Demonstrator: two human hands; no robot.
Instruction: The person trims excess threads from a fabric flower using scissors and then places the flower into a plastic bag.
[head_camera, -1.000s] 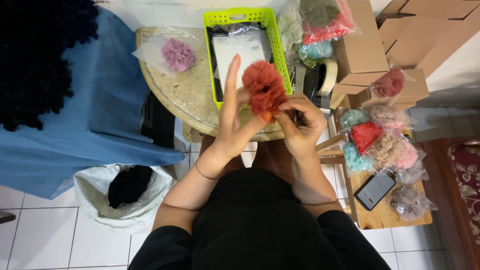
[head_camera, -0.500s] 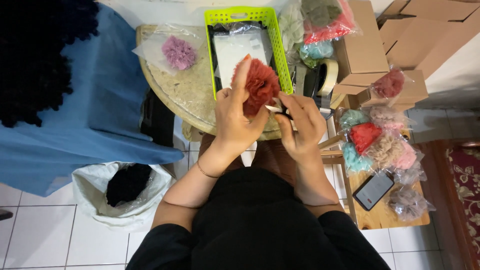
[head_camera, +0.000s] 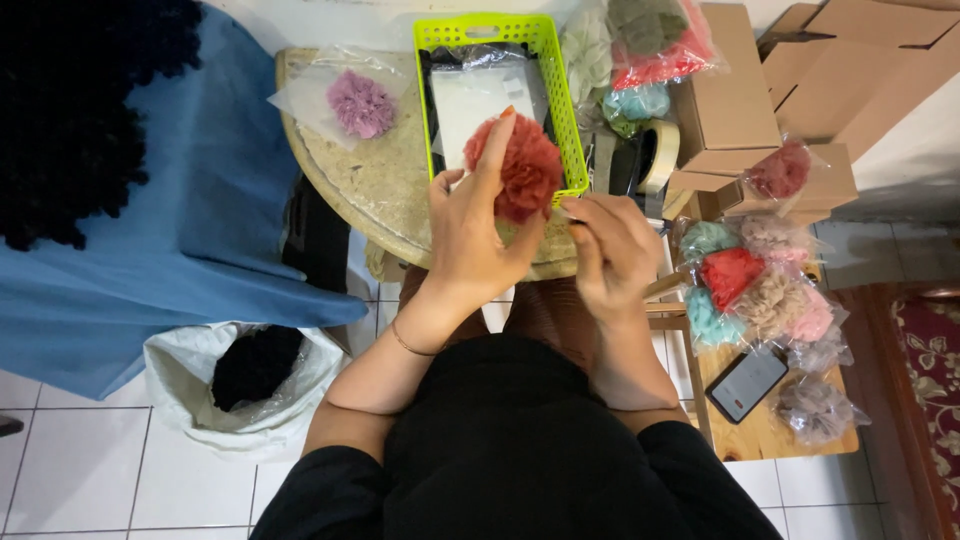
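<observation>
Seen from above, with clock directions read on the picture: at 9 o'clock, draped wide over the left side, a blue cloth (head_camera: 190, 240) under a dark fuzzy heap (head_camera: 75, 110)

Top centre, a round pale table (head_camera: 370, 190), carrying at its 12 o'clock edge a lime-green basket (head_camera: 567, 120) with a flat white packet inside, and at its 10 o'clock a pink pompom in a clear bag (head_camera: 360, 103)

Toward 1 and 2 o'clock, brown cardboard boxes (head_camera: 735, 90), plus bagged puffs in green, red and teal, and a tape roll (head_camera: 660, 155) just beside the basket

At 3 o'clock, on a small wooden stand (head_camera: 760, 430), a cluster of finished bagged pompoms (head_camera: 755, 285) in teal, red, beige and pink, with a dark phone (head_camera: 747, 385) near its 5 o'clock corner

At 7 o'clock on the tiled floor, a white sack (head_camera: 245, 385) holding dark material

Dead centre, just above the lap, held up off the table: the rust-red pompom (head_camera: 520, 165), already full and rounded, overlapping the basket's lower right corner

Left hand (head_camera: 475, 235) gripping the pompom from its 8 o'clock side, index finger stretched up along it, thumb pressing underneath

Right hand (head_camera: 615, 250) curled at the pompom's 4 o'clock, fingertips pinched together near its base; whether on a thread, a tool or nothing, cannot tell

Judging by the shape, fluffing mostly done; tying off or trimming apparently underway, bagging not yet done, unlike the wrapped ones at 3 o'clock
</observation>
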